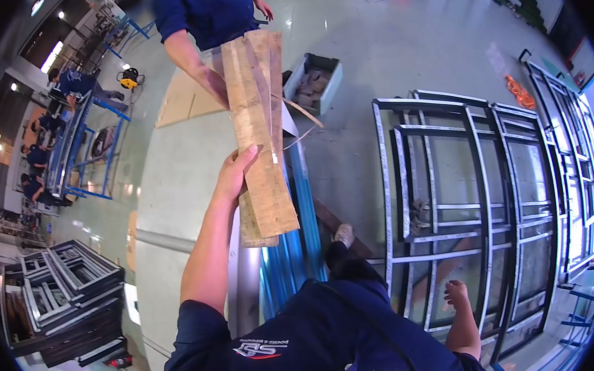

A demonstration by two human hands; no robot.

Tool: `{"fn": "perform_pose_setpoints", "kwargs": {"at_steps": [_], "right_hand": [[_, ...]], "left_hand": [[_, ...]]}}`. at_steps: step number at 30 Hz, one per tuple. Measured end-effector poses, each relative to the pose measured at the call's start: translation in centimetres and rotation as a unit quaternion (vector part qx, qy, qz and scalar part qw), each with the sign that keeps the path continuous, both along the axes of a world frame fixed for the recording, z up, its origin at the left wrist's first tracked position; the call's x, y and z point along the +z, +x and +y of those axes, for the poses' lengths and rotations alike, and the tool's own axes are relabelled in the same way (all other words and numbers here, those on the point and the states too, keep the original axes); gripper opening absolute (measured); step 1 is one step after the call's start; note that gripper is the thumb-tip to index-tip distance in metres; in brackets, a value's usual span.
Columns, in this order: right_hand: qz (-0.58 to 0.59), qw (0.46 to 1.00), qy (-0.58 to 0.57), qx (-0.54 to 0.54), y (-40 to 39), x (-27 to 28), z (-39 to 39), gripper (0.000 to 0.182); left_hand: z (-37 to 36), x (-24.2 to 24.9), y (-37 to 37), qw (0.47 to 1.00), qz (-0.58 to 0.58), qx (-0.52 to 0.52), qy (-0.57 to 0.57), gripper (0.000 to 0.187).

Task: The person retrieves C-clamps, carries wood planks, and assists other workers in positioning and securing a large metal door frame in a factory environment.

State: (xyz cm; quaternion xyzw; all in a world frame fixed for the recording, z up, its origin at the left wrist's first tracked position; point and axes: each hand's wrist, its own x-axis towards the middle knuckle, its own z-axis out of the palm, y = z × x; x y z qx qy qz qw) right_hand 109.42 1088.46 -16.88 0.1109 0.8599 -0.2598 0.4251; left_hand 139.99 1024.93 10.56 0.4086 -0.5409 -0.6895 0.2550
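Several rough wooden planks point(265, 181), stacked and slightly fanned out, are held in front of my body. My left hand point(235, 173) grips their left side, its thumb lying over the top plank and its other fingers hidden beneath. At the planks' far end, a co-worker's hand point(216, 91) reaches to their left edge; its fingers are hidden behind the wood. Low on the right, my right hand point(455, 293) hangs beside the metal frames point(481, 171), its fingers loosely bent and nothing visible in them.
Under the planks stands a pale sheet-topped table point(170, 174), with blue metal profiles point(302, 206) alongside. A grey bin of offcuts point(313, 83) sits beyond. Stacked frames point(74, 273) lie at left, and other people work at a blue bench point(84, 143). An orange cord point(520, 91) lies at right.
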Motion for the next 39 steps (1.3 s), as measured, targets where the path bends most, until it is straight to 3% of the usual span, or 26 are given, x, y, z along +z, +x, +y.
{"fn": "perform_pose_setpoints", "kwargs": {"at_steps": [3, 5, 6, 9, 12, 15, 17, 19, 22, 23, 24, 25, 26, 28, 32, 36, 39], "right_hand": [[-0.063, 0.996, -0.021, 0.059, 0.7, 0.3, -7.1, 0.037], [-0.098, 0.981, -0.003, 0.168, -1.1, 1.2, -9.8, 0.04], [-0.091, 0.983, 0.0, 0.162, -2.5, 2.1, -10.5, 0.04], [0.09, 0.974, 0.016, 0.208, -9.0, 5.8, -10.4, 0.043], [0.208, 0.975, 0.032, 0.074, -15.0, 11.5, -9.3, 0.036], [0.274, 0.961, 0.01, 0.026, -17.8, 17.4, -7.0, 0.037], [0.301, 0.952, 0.041, 0.033, -19.4, 18.1, -4.1, 0.032], [0.329, 0.944, 0.015, -0.028, -20.3, 14.6, 0.1, 0.024], [0.243, 0.952, -0.092, -0.16, -16.6, 11.2, 1.7, 0.013], [0.345, 0.937, -0.05, -0.011, -14.9, 7.0, 3.1, 0.01], [0.204, 0.965, 0.005, -0.162, -11.9, 8.7, -0.2, 0.008], [0.135, 0.942, -0.119, -0.284, -9.8, 4.7, 0.1, 0.011], [0.306, 0.941, -0.091, 0.116, -7.5, -1.1, 3.3, 0.011], [0.31, 0.935, -0.079, 0.151, -3.5, -7.7, 4.0, 0.011], [0.336, 0.895, -0.016, 0.292, -6.5, -16.2, -7.9, 0.015], [0.353, 0.844, 0.079, 0.397, -7.2, -21.5, -18.8, 0.021], [0.321, 0.813, 0.158, 0.46, -1.3, -24.1, -25.0, 0.026]], "left_hand": [[-4.9, 0.4, -2.3, 1.0, -0.005, -0.016, 0.018, 0.065], [-6.8, -0.1, -3.6, 0.999, 0.016, -0.018, 0.022, 0.064], [-7.6, -0.4, -4.0, 0.999, 0.024, -0.024, 0.025, 0.064], [-10.3, -2.1, -5.6, 0.998, 0.043, -0.045, 0.02, 0.061], [-12.9, -3.4, -8.4, 0.995, 0.079, -0.06, 0.014, 0.055], [-13.2, -2.5, -11.3, 0.989, 0.103, -0.066, 0.08, 0.05], [-14.0, -2.6, -13.3, 0.987, 0.105, -0.046, 0.112, 0.049], [-15.6, -2.8, -15.4, 0.983, 0.134, -0.049, 0.113, 0.049], [-18.6, -2.3, -18.4, 0.982, 0.143, -0.056, 0.112, 0.047], [-20.1, -2.1, -19.6, 0.982, 0.147, -0.055, 0.108, 0.047], [-21.9, -2.2, -20.7, 0.981, 0.154, -0.058, 0.105, 0.047], [-23.7, -2.3, -21.8, 0.98, 0.16, -0.062, 0.104, 0.047], [-25.7, -2.5, -23.1, 0.978, 0.166, -0.059, 0.109, 0.046], [-29.9, -2.6, -26.1, 0.979, 0.163, -0.063, 0.108, 0.047], [-38.0, -1.9, -33.0, 0.978, 0.162, -0.054, 0.117, 0.051], [-45.7, -1.1, -41.2, 0.971, 0.189, -0.066, 0.13, 0.055], [-52.8, -1.9, -46.8, 0.955, 0.265, -0.099, 0.087, 0.06]]}}
